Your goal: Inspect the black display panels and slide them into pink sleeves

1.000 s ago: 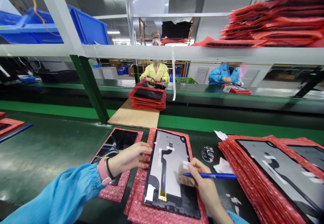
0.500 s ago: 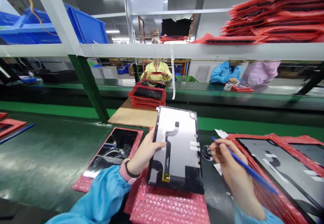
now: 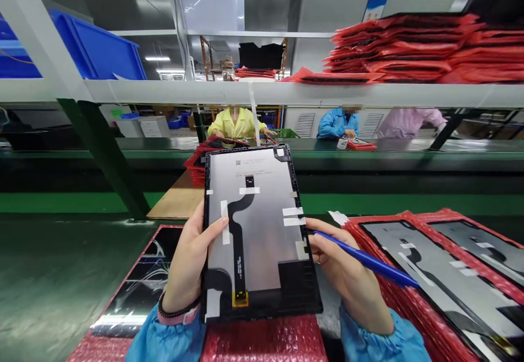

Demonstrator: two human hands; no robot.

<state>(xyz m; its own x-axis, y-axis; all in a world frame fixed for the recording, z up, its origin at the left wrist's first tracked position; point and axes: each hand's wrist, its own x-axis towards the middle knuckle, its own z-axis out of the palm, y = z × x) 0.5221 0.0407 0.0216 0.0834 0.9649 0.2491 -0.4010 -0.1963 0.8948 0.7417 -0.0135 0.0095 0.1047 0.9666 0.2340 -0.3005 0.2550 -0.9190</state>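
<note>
A tablet display panel (image 3: pixel 264 247) is held up in front of me, its silver back facing me. On that back are a black flex cable (image 3: pixel 238 247), white tape strips and a black patch at the lower right. My left hand (image 3: pixel 186 258) grips the panel's left edge, thumb on the back. My right hand (image 3: pixel 350 274) is at the right edge, its fingers closed round a slim blue pen-shaped tool (image 3: pixel 376 263). The tool's far tip is close to that edge; whether it touches is hard to tell. Red bubble wrap (image 3: pixel 266 340) lies below the panel.
To the left, a dark glossy screen (image 3: pixel 143 280) rests on bubble wrap. More panels (image 3: pixel 434 263) in red wrap lie at right. A red-wrapped stack (image 3: pixel 195 168) stands on a brown board (image 3: pixel 176 195). Overhead, a shelf (image 3: pixel 286 94) carries red packs. Several people sit across the line.
The panel has come closer, its back turned more squarely to me. My right hand has moved left with the blue tool, from beside the panel to its right edge. My view has shifted right.
</note>
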